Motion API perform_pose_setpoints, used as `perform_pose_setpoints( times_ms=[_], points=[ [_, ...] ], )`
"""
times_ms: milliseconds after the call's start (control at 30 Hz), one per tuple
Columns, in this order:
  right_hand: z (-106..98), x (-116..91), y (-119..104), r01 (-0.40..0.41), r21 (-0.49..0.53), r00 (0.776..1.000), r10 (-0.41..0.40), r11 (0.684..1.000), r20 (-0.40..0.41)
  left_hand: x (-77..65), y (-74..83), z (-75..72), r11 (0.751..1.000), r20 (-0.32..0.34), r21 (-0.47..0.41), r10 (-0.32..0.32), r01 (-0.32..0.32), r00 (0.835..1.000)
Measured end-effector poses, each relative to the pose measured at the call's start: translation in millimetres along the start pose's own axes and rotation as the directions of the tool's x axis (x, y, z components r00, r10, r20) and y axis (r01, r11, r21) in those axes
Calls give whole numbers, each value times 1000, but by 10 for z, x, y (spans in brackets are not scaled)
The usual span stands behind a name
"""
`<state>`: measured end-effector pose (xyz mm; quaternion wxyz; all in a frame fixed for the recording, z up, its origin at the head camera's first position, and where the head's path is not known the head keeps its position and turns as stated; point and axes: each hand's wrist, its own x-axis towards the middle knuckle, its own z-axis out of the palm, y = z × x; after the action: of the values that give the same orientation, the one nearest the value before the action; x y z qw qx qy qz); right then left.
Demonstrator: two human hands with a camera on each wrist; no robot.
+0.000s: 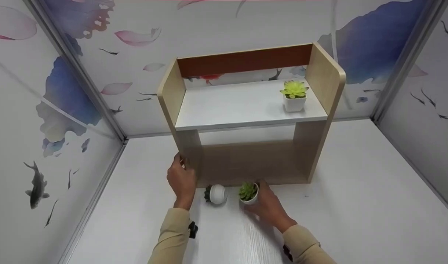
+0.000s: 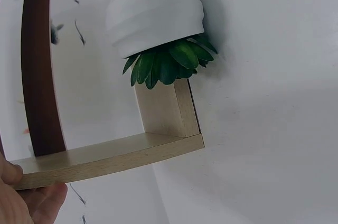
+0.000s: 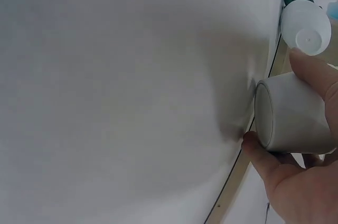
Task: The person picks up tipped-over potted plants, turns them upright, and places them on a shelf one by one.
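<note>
My left hand [image 1: 181, 179] grips the front edge of the left side panel of a wooden desktop shelf [image 1: 246, 161]. In the left wrist view the thumb and fingers lie on either side of that panel [image 2: 116, 163]. My right hand [image 1: 269, 206] holds a small potted succulent [image 1: 248, 191] by its smooth white pot [image 3: 298, 113], in front of the shelf. Between the hands, a second potted succulent [image 1: 218, 194] lies on its side on the table; its rounded, ridged white pot [image 2: 156, 15] and dark green leaves show up close in the left wrist view.
A yellow-green succulent in a square white pot [image 1: 294, 103] stands at the right of the white upper board [image 1: 227, 104]. A brown rail [image 1: 246, 62] crosses the shelf's back. The white table [image 1: 359, 205] is enclosed by printed wall panels [image 1: 209, 29] on three sides.
</note>
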<state>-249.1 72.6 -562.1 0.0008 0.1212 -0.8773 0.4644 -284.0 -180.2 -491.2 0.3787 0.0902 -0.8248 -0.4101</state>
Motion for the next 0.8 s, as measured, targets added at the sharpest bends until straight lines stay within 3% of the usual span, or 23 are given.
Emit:
perform_pose_setpoints(
  times_ms=[433, 800],
  points=[
    [-76, -98, 162, 85, 92, 994, -78, 992, -76, 10, 27, -10, 1000, 1, 10, -11, 11, 1000],
    [-130, -99, 224, -15, 110, 999, 11, 994, 39, 7, 14, -9, 999, 23, -16, -31, 31, 999]
  ],
)
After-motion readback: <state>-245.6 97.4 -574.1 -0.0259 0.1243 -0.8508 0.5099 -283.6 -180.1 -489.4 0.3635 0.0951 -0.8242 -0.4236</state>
